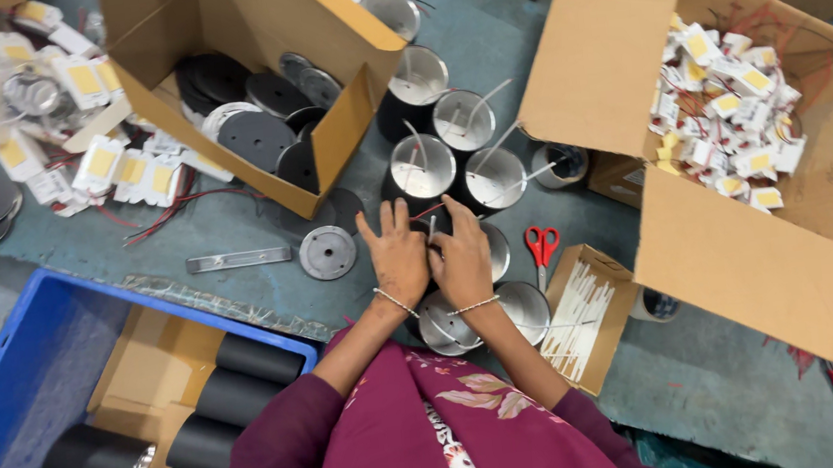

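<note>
Both hands: left hand [396, 254], right hand [461, 256] grip one can [490, 250] | boxes crowd sides

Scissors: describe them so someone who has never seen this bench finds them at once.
Start at the big open cardboard box of white and yellow parts on the right. Just below its left flap, beside the person's right hand, lie the scissors on the grey-green table. Their red handles set them apart from the silver-rimmed black cylinders and the small box of white sticks nearby.
</note>
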